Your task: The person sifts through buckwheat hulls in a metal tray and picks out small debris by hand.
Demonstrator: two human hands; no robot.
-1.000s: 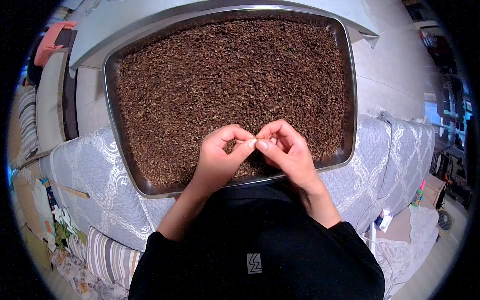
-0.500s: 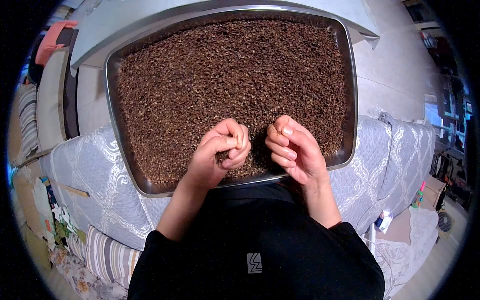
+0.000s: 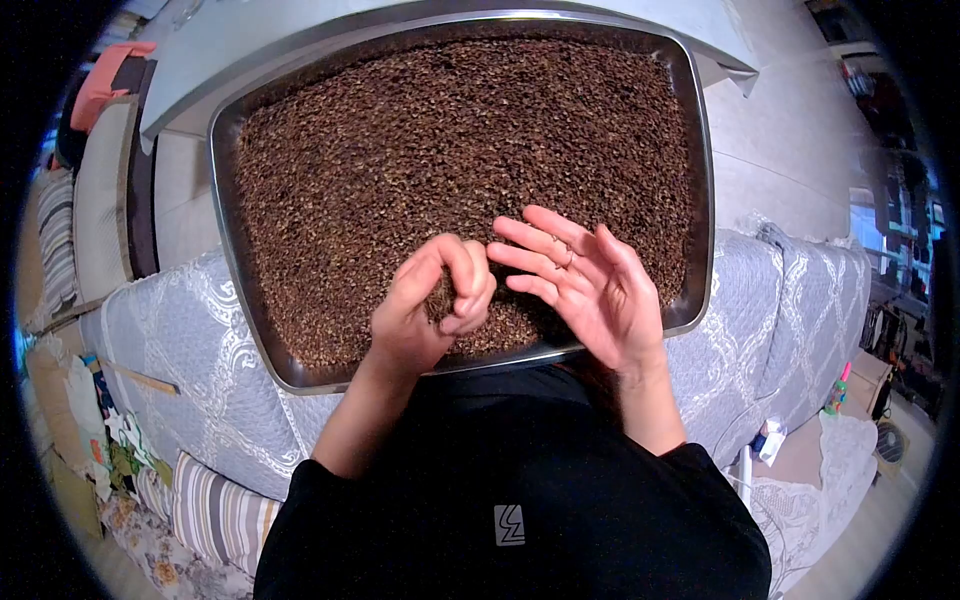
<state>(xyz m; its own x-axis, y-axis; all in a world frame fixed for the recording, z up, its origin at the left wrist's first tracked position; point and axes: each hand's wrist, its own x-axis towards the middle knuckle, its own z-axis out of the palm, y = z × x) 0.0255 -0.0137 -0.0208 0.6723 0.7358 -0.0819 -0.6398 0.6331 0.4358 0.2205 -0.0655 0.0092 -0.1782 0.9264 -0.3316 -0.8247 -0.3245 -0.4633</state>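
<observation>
Brown bits [image 3: 450, 150]: spread over the tray [image 3: 699, 250] in front of the person, beneath both hands.
Right hand [image 3: 605, 290]: pinched half a second ago, now unfolded palm up, fingers pointing left, flecks on them.
Left hand [image 3: 410, 310]: still curled; cannot tell whether it holds anything.
Between hands: fingertips close, contact unclear.
Meaning: right pinch looks released, its fingers probably gripping nothing.
Tray's long axis: left to right, right end slightly farther away; single bits too small to read.
</observation>
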